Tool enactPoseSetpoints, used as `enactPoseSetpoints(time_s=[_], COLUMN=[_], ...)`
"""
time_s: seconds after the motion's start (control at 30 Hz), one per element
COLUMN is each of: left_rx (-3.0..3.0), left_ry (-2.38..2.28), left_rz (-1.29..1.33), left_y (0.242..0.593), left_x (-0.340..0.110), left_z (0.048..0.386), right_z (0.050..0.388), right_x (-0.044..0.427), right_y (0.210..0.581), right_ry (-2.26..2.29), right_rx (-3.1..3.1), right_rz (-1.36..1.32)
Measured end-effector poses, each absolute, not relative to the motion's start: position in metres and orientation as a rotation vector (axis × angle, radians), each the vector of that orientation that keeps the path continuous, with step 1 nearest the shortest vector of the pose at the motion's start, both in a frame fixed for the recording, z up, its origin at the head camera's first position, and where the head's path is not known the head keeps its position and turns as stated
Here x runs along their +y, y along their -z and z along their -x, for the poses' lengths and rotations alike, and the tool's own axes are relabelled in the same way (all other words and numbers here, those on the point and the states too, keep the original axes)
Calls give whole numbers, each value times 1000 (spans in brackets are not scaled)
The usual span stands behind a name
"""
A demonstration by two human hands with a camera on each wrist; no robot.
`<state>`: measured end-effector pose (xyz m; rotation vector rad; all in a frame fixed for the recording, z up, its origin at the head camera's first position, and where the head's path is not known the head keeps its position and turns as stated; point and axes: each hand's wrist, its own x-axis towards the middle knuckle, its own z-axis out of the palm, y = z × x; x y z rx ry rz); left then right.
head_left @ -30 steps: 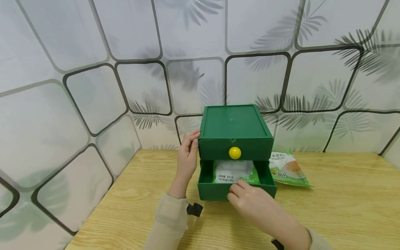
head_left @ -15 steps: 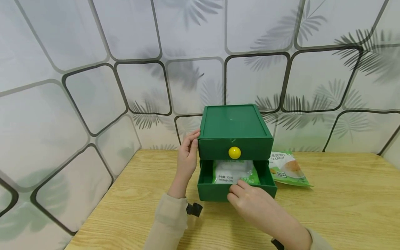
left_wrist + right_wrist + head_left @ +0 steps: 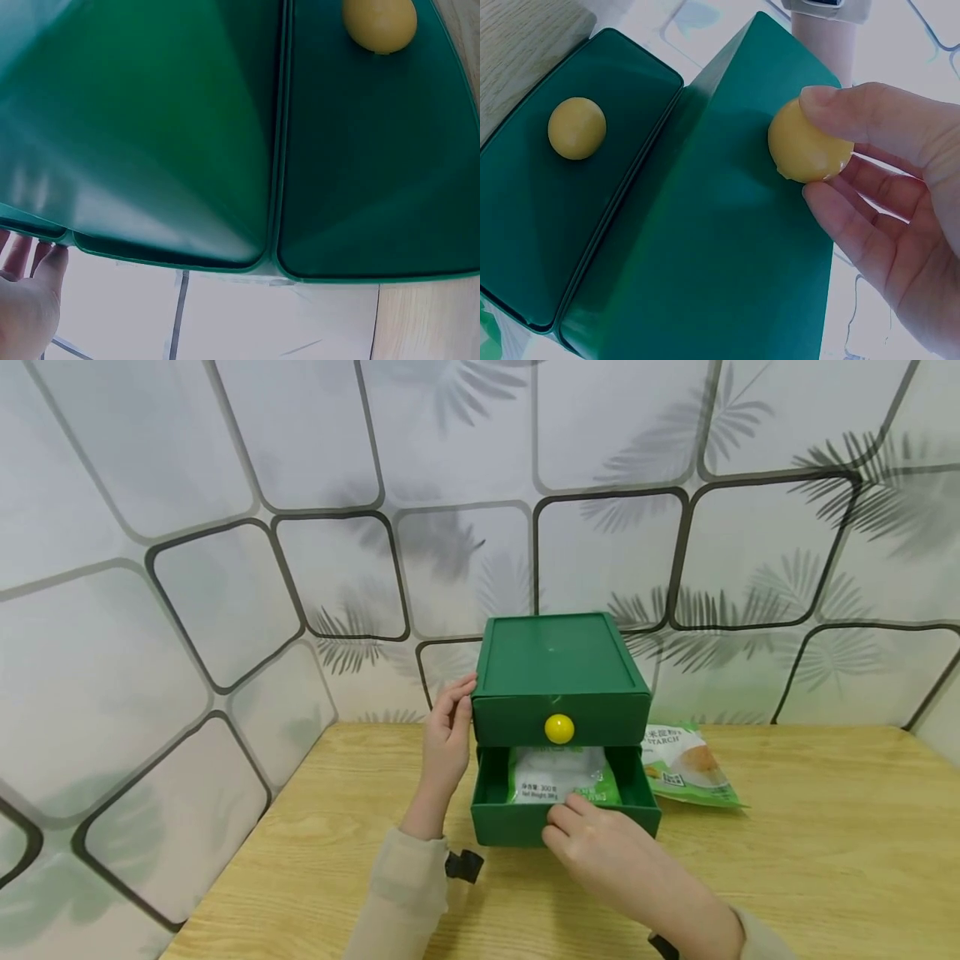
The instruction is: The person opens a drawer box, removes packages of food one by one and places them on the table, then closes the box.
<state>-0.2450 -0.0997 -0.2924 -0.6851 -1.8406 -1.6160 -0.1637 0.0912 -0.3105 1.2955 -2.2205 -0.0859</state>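
Lower drawer juts from the front of the green cabinet; the right hand, nearer, pinches its yellow knob; the left hand rests outstretched against the cabinet's side.

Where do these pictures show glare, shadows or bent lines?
Left wrist view: a pale sheen crosses the green drawer box, and its outer edges look bowed; right wrist view: the patterned wall behind is washed nearly white; head view: the light looks soft, with a faint shadow on the table below the right hand.
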Motion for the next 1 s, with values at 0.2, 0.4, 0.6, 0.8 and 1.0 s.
enactPoseSetpoints(time_s=[0.2, 0.4, 0.6, 0.8, 1.0], left_rx=[-1863, -1858, -1851, -1863, -1843], left_ry=[1591, 1593, 1580, 1580, 1567], left_rz=[674, 709, 713, 710, 734], left_y=[296, 295, 294, 293, 294], left_x=[-104, -103, -102, -102, -103], left_z=[245, 247, 248, 246, 248], right_z=[163, 163, 163, 161, 157], right_x=[90, 91, 91, 91, 92], right_y=[310, 311, 310, 308, 307], right_ry=[99, 102, 121, 143, 145], right_rx=[-2201, -2218, -2204, -2201, -2211], right_rz=[-1313, -1297, -1300, -1309, -1329])
